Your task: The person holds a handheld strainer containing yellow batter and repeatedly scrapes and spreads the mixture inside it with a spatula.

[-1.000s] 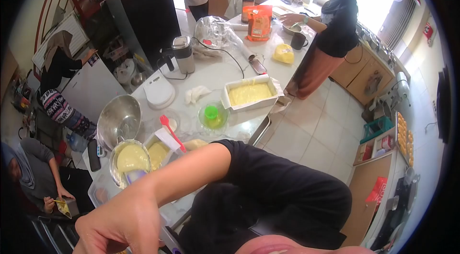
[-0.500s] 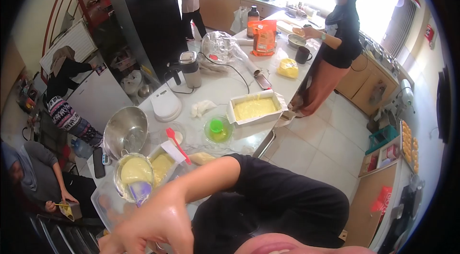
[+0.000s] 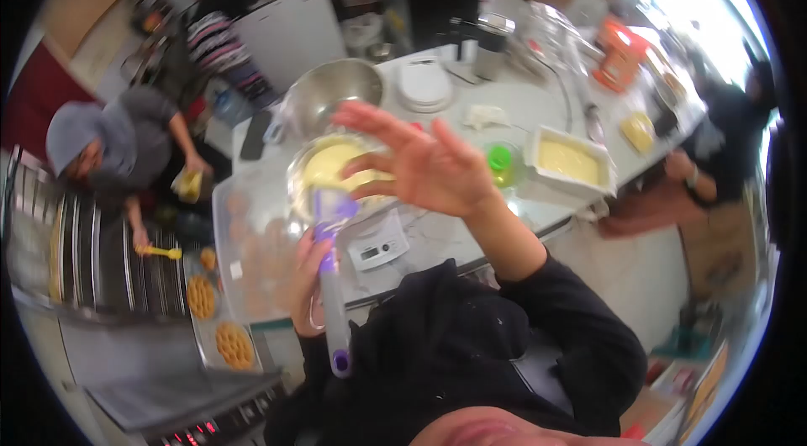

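Note:
My right hand point(image 3: 424, 164) is raised over the counter with its fingers spread, holding nothing. Below it and to the left sits a metal bowl of pale yellow batter point(image 3: 326, 167). A spatula point(image 3: 334, 299) with a purple-and-clear head and a pale handle slants across the bowl's near side. My left hand point(image 3: 308, 278) is closed at the spatula's neck, partly behind the handle. A thin loop shows below those fingers; what it belongs to is unclear. Just right of the spatula is a white scale point(image 3: 378, 242) with a small display.
A large steel bowl point(image 3: 353, 80), another scale point(image 3: 424, 84), a green cup point(image 3: 499, 158) and a batter-filled lined tin point(image 3: 572, 164) stand on the counter. A clear plastic bin point(image 3: 239, 278) is at left, near a tray of pastries point(image 3: 234, 345). A co-worker point(image 3: 139, 139) holds a yellow-handled tool.
The view has swung left and down. My right hand has lifted from the lower edge to above the counter, fingers spreading. My left hand and the nearer scale have come into view.

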### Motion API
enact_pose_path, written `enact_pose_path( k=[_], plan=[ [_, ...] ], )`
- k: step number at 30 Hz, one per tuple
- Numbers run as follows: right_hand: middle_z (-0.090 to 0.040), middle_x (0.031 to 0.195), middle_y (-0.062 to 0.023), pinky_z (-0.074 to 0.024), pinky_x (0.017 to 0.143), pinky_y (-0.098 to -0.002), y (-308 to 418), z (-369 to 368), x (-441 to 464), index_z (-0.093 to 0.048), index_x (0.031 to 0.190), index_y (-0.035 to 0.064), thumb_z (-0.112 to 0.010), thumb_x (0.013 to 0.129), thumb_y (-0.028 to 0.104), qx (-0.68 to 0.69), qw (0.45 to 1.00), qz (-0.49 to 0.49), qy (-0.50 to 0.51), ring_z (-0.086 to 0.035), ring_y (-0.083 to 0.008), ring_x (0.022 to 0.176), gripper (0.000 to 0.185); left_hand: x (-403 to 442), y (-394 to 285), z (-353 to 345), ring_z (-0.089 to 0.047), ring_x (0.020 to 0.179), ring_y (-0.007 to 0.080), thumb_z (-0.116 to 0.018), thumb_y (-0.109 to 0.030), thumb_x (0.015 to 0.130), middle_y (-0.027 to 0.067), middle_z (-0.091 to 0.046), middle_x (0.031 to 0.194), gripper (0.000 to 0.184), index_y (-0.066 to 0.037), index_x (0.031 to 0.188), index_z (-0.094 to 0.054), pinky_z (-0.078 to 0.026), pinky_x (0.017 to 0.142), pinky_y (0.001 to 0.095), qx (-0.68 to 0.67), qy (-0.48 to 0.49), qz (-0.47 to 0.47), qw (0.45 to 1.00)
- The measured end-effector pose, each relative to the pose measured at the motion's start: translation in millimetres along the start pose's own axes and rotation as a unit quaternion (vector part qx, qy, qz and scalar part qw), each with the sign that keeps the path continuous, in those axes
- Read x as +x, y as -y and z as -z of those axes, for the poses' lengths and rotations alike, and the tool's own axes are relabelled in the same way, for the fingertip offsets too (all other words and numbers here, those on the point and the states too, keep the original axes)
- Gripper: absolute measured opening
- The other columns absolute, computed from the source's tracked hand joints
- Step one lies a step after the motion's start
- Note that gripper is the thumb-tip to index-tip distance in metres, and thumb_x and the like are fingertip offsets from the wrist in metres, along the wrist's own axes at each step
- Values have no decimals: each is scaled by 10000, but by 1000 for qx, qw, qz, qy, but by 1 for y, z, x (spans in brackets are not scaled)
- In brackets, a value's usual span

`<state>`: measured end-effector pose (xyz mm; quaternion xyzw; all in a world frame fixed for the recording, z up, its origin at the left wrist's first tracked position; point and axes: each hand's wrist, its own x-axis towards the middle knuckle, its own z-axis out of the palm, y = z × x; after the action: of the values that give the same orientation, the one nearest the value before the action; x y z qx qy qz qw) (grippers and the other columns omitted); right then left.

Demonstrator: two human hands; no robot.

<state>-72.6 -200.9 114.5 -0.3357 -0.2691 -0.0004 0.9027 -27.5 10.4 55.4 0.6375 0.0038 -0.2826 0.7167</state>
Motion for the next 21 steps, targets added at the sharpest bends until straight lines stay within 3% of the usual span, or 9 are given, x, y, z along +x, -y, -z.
enact_pose_path(
  k=[3, 5, 6, 8, 10, 13, 16, 18, 21],
  plan=[
    [-191, 1354, -94, -304, 920, -394, -13, 16, -6, -195, 1309, 44, -545, 738, 397, 63, 995, 0, -83, -389, -249, 1094, 757, 19, 13, 13, -454, 565, 50, -513, -151, 781, 12, -485, 695, 417, -10, 1153, -385, -362, 489, 161, -5, 89, -25, 996],
    [-255, 1313, -96, -301, 922, -394, -19, 25, -20, -285, 1269, 46, -590, 693, 263, -325, 943, -54, -42, -380, -250, 1103, 687, 29, 18, 23, -472, 613, 51, -515, -153, 789, 8, -501, 737, 420, -9, 1163, -386, -381, 540, 165, 10, 137, -27, 990],
    [-287, 1293, -96, -300, 923, -395, -26, 28, -26, -330, 1249, 46, -612, 671, 196, -506, 859, -72, -15, -376, -251, 1108, 661, 31, 17, 25, -478, 636, 53, -513, -153, 790, 11, -508, 765, 413, -8, 1156, -388, -387, 556, 169, 21, 147, -18, 989],
    [-388, 1181, -97, -310, 898, -389, -62, 21, -42, -443, 1172, 103, -603, 598, 36, -675, 737, -2, -29, -362, -262, 1106, 599, 35, 20, 27, -489, 697, 60, -508, -156, 793, 23, -517, 836, 404, -7, 1150, -391, -398, 602, 180, 23, 168, -26, 985],
    [-434, 1101, -81, -322, 853, -394, -80, -1, -46, -506, 1107, 168, -609, 596, 19, -684, 728, 18, 36, -374, -266, 1061, 542, 43, 27, 30, -497, 773, 71, -503, -162, 797, 38, -521, 921, 403, -5, 1151, -390, -408, 664, 194, 10, 194, -58, 979],
    [-442, 1097, -53, -319, 819, -406, -103, -11, -41, -558, 1029, 184, -634, 580, 30, -746, 653, 91, 94, -389, -264, 1006, 481, 39, 27, 30, -486, 887, 95, -492, -167, 803, 58, -511, 1002, 423, -4, 1176, -375, -400, 754, 213, 33, 189, -62, 979],
    [-451, 1070, -35, -313, 786, -402, -123, -2, -37, -572, 956, 187, -654, 523, 58, -737, 659, 114, 100, -401, -251, 981, 459, 38, 23, 28, -478, 922, 103, -498, -224, 818, 63, -500, 1036, 439, -5, 1178, -375, -399, 767, 223, 81, 193, -53, 977],
    [-438, 1063, -71, -285, 835, -417, -122, -2, -34, -546, 928, 160, -654, 519, 81, -743, 648, 127, 109, -399, -271, 1015, 431, 31, 35, 28, -469, 937, 102, -497, -281, 825, 63, -496, 1043, 457, -2, 1167, -379, -391, 786, 226, 55, 138, -157, 976],
    [-455, 1036, -77, -268, 849, -426, -114, -6, -26, -545, 928, 155, -652, 505, 79, -786, 603, 137, 8, -404, -272, 1004, 443, 32, 42, 21, -519, 648, 110, -430, -445, 836, 54, -524, 770, 466, -34, 1056, -423, -423, 563, 214, 39, 87, -152, 984]
  ],
)
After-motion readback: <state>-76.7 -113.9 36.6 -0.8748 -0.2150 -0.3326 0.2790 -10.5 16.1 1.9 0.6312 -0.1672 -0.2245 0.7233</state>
